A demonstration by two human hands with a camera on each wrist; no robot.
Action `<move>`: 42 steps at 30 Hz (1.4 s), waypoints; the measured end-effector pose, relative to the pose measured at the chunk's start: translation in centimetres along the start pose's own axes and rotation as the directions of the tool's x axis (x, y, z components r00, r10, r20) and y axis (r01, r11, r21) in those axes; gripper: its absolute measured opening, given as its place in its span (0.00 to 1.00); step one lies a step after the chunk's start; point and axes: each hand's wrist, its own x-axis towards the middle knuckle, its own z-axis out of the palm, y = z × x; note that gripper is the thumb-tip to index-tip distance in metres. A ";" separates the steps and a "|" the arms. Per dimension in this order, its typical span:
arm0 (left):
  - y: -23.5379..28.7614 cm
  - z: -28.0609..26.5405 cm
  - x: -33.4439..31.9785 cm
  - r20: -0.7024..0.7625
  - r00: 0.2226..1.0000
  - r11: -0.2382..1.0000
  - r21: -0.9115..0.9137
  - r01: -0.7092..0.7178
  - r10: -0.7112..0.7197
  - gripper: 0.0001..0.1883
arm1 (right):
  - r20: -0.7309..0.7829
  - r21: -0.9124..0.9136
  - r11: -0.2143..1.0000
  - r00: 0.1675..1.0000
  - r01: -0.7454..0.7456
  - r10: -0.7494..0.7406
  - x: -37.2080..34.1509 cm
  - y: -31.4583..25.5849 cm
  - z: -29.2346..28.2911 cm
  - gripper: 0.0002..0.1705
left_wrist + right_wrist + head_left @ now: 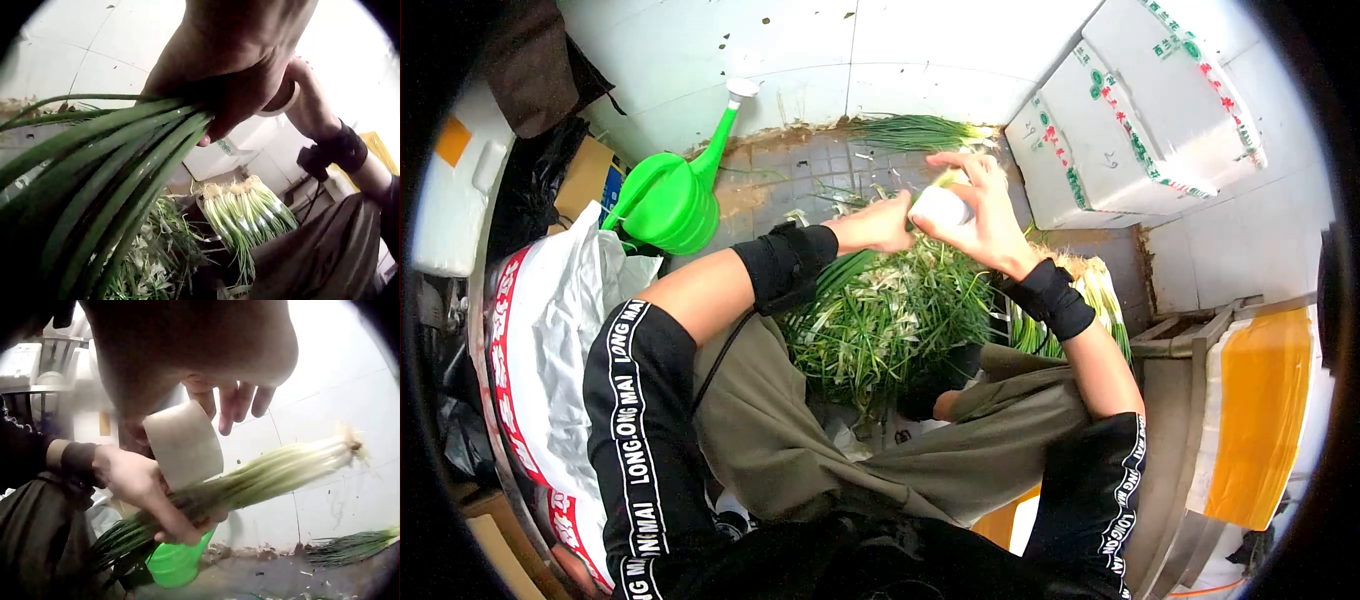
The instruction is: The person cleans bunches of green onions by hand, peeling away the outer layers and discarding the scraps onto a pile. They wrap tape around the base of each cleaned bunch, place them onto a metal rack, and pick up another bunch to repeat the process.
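A bundle of green onions [281, 472] is gripped around its green stalks by my left hand [882, 224]. In the right wrist view its white root ends point to the right, and in the left wrist view the long leaves [119, 169] trail from under the palm. My right hand [994, 215] holds a wide, pale roll of tape [183, 447] against the stalks, just beside the left hand. Some of the right fingers [245, 401] extend past the roll. Between the knees lies a large heap of loose onion leaves and trimmings [890, 320].
More finished-looking onion bundles [247, 209] are stacked to the right of the heap. Another bunch of onions [920, 132] lies by the wall. A green watering can [670, 205] stands at left, near a white sack [560, 330]. White foam boxes [1100, 130] are piled at back right.
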 end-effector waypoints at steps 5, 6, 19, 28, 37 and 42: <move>2.1 0.0 -1.8 0.145 0.989 0.999 0.029 -0.031 0.027 0.38 | 0.455 0.701 0.430 0.821 -0.568 0.344 -1.6 1.0 2.5 0.40; 1.2 0.3 -1.8 0.136 0.990 1.000 0.013 -0.025 0.023 0.38 | 0.498 0.685 0.446 0.817 -0.576 0.290 -1.9 1.1 2.5 0.38; 1.1 0.5 -2.9 0.422 0.904 0.884 0.393 -0.253 0.071 0.28 | 0.835 0.543 0.030 0.543 -0.839 0.088 -3.2 3.8 2.2 0.30; 0.1 1.1 -3.1 0.450 0.808 0.844 0.189 -0.502 0.380 0.32 | 0.650 0.759 0.409 0.626 -0.506 -0.430 -2.5 8.3 1.1 0.41; 2.9 -2.9 -4.4 0.418 0.817 0.917 -0.196 -0.346 0.398 0.21 | 0.627 0.779 0.259 0.715 -0.571 -0.310 -4.7 9.4 4.0 0.36; 1.2 -3.0 -3.4 0.393 0.876 0.949 -0.251 -0.190 0.279 0.19 | 0.477 0.879 -0.031 0.878 -0.476 0.028 -7.5 8.0 6.5 0.30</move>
